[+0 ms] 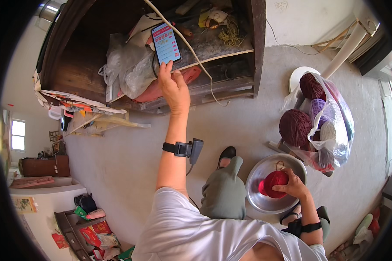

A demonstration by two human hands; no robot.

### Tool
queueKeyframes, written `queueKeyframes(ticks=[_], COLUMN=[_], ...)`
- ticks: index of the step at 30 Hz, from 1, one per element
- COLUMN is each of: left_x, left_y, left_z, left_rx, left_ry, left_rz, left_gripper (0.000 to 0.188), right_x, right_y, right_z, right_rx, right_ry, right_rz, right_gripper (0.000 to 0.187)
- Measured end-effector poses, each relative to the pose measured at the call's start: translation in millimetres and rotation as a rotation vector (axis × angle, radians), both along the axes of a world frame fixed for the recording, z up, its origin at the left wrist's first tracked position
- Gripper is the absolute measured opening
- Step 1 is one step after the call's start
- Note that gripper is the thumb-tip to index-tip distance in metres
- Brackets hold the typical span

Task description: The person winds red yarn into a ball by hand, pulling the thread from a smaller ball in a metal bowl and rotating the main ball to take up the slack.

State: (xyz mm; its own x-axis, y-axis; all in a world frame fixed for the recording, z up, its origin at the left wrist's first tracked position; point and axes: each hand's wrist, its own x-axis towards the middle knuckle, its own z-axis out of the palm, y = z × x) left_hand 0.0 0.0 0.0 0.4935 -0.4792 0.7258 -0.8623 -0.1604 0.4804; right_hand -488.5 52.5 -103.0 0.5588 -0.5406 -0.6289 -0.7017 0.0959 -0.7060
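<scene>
A smartphone (165,43) with a lit screen rests at the front of the open wooden cabinet's cluttered shelf. My left hand (174,89) is stretched out to it, fingertips at the phone's lower edge; the fingers are extended rather than wrapped round it. Down at the right, my right hand (294,185) grips a red ball of yarn (275,183) inside a shiny metal basin (253,191). A small loop of brownish strand shows above the ball. Beside the basin, a clear plastic bag (346,126) holds dark maroon yarn balls (295,127), a purple one (320,111) and a white one (328,130).
The dark wooden cabinet (259,48) holds crumpled plastic bags (139,74) and a coil of yellowish cord (231,34). A pale cable (196,54) hangs across its front. A white pole on a round base (298,78) stands behind the yarn bag.
</scene>
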Motion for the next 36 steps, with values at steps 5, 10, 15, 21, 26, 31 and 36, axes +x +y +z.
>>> queueKeyframes(ticks=[5, 10, 15, 21, 26, 31, 36], left_x=[-9, -6, -8, -6, -8, -7, -7], left_y=[-11, -11, -14, -14, -11, -8, -10], left_z=[-5, -6, 0, -1, 1, 1, 1], left_rx=[-0.014, -0.042, -0.056, 0.066, 0.06, 0.081, 0.074], left_ry=[0.025, 0.026, 0.032, -0.065, -0.041, -0.04, -0.073], left_rz=[-0.026, -0.034, -0.04, 0.007, -0.001, 0.017, 0.024], left_gripper=[0.041, 0.041, 0.042, 0.043, 0.046, 0.047, 0.046], right_x=[-6, -5, -5, -6, -3, -5, -5], right_y=[1, 2, 3, 5, 4, 5, 5], right_z=[5, 11, 9, 9, 14, 12, 11], right_rx=[-0.021, -0.006, -0.003, -0.011, -0.017, -0.014, -0.019], right_ry=[0.023, 0.028, 0.043, 0.024, 0.037, 0.022, 0.025], right_rz=[-0.034, -0.037, -0.029, -0.038, -0.033, -0.043, -0.038], right_gripper=[0.093, 0.093, 0.094, 0.094, 0.093, 0.093, 0.093])
